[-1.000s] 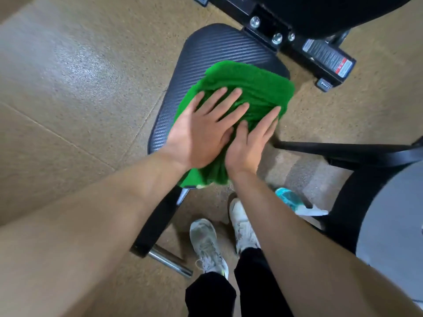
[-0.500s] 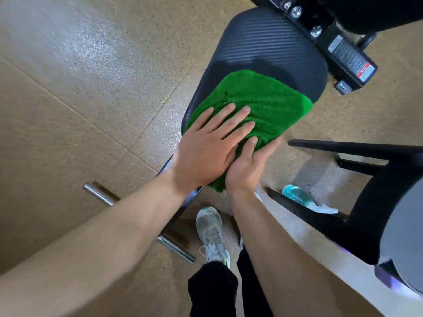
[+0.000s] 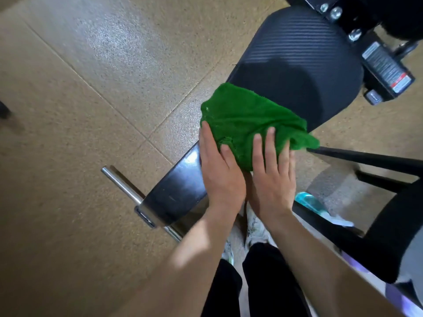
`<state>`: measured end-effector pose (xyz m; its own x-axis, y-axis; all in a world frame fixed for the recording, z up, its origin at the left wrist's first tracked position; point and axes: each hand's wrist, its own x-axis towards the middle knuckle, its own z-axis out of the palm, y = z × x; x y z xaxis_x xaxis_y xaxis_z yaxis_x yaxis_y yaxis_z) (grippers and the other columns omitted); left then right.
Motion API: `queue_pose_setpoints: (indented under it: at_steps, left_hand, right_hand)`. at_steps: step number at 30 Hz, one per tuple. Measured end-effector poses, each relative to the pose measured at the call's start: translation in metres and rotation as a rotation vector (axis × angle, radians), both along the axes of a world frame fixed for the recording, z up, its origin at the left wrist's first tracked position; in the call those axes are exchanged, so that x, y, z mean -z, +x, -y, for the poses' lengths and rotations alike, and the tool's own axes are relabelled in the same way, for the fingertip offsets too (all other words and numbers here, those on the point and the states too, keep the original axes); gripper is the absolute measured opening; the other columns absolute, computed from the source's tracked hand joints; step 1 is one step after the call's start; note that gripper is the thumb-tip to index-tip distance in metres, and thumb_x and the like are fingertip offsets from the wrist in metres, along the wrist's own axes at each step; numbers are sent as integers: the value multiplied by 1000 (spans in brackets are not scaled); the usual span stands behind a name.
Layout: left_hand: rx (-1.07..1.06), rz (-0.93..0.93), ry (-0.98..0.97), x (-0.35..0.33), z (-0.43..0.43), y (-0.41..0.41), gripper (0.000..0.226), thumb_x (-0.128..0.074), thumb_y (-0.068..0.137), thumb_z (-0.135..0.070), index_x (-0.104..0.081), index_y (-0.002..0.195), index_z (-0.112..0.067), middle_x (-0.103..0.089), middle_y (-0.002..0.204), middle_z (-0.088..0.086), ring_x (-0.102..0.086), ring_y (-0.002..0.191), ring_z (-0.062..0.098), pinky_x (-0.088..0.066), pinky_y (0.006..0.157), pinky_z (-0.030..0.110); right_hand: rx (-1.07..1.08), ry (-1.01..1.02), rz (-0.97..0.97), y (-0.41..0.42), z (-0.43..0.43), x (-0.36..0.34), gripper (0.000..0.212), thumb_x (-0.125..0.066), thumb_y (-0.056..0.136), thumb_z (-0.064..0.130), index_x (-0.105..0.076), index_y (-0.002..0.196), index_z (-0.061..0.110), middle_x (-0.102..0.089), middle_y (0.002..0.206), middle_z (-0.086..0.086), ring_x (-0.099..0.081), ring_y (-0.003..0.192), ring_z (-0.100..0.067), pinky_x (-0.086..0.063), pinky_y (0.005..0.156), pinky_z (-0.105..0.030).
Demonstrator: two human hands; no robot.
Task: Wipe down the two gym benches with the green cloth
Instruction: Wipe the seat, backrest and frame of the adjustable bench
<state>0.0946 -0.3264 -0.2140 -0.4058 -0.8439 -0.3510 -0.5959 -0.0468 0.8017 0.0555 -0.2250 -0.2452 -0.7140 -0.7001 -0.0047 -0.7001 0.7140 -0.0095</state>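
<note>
A black ribbed bench seat pad runs from the upper right toward me, with a dark damp patch on its near half. The green cloth lies bunched over the pad's near end. My left hand lies flat on the cloth's left edge, with its heel over the shiny black frame end. Beside it, my right hand presses flat on the cloth's near right part, fingers spread. Both hands hold the cloth down. A second bench shows partly at the right edge.
The bench frame ends in a chrome crossbar on the tan speckled floor. Black bracket with bolts and a warning label sits at the top right. A teal spray bottle lies on the floor by my white shoes.
The cloth and both hands have slid toward me along the pad to its near end, uncovering a damp dark patch. My hands now lie side by side instead of overlapping.
</note>
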Motion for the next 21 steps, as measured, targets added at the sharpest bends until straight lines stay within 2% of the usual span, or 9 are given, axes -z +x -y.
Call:
queue_pose_setpoints:
  at_steps: [2,6,7,8,10,12,15,18,21]
  left_hand:
    - [-59,2,12,0,7,-13,59,-32,96,-16,-23,154,-9,-29,159,8,-28,146,17,-21,121,32]
    - [-70,-18,-1,6,31,-30,57,-37,93,-4,-34,150,-9,-41,150,9,-36,137,16,-20,114,15]
    - [-69,-63,39,8,38,-31,58,-39,89,-3,-42,146,-12,-48,145,7,-42,132,15,-23,113,16]
    - [-81,-130,111,7,46,-32,58,-41,84,-5,-54,138,-18,-57,137,5,-51,125,17,-32,113,23]
    - [-175,-250,300,7,64,-35,49,-42,77,-5,-74,108,-24,-73,109,5,-66,102,24,-50,100,38]
    - [-301,-286,483,4,83,-43,29,-48,78,-10,-72,92,-15,-70,96,9,-64,89,24,-53,89,36]
    - [-406,-248,651,10,102,-51,20,-52,85,-19,-70,83,-10,-69,90,13,-66,85,24,-54,89,38]
    - [-477,-164,673,18,113,-56,30,-44,93,-14,-67,74,-13,-69,69,2,-66,69,19,-55,71,28]
    - [-425,-59,676,18,116,-61,34,-42,94,-16,-61,65,-16,-63,55,2,-61,56,20,-50,58,25]
  right_hand:
    - [-191,21,14,-20,4,0,65,-49,100,21,-18,157,12,-19,163,-15,-33,142,-43,-23,118,-50]
    - [-386,88,93,-42,17,-9,77,-53,94,40,-19,156,9,-18,163,-18,-21,144,-44,-14,120,-49]
    - [-398,104,111,-44,21,-10,82,-55,93,43,-18,156,7,-17,163,-19,-18,144,-44,-13,121,-50]
    - [-405,117,115,-44,26,-12,86,-56,92,47,-17,155,5,-16,163,-20,-17,145,-44,-12,121,-50]
    - [-405,134,108,-42,42,-16,89,-56,91,51,-16,155,4,-15,163,-20,-18,145,-45,-12,121,-50]
    - [-385,137,130,-37,65,-21,84,-54,92,46,-18,155,3,-14,163,-20,-19,146,-44,-13,121,-50]
    - [-416,155,163,-41,103,-24,78,-49,91,40,-22,155,4,-15,164,-16,-16,149,-40,-10,122,-48]
    - [-556,247,202,-70,128,-30,85,-44,87,57,-27,152,5,-31,157,-15,-22,145,-39,-9,122,-49]
    - [-699,295,153,-94,136,-35,90,-36,78,74,-44,136,7,-52,129,-14,-42,123,-38,-20,116,-50]
